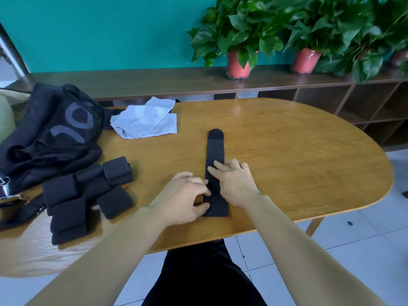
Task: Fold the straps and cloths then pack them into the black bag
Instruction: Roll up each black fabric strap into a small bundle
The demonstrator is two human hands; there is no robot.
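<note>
Pinching strap (pixel 215 149) near end with left hand (pixel 185 199), pressing it onto desk (pixel 287 151) with flat, straight-fingered right hand (pixel 234 182)

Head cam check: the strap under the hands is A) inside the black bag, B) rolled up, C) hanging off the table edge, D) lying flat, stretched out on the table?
D: the strap lies flat along the table, the left hand pinching its near end and the right hand pressing on it with straight fingers.

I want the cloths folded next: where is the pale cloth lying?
In the head view the pale cloth lies crumpled on the table, far left, just right of the black bag.
</note>
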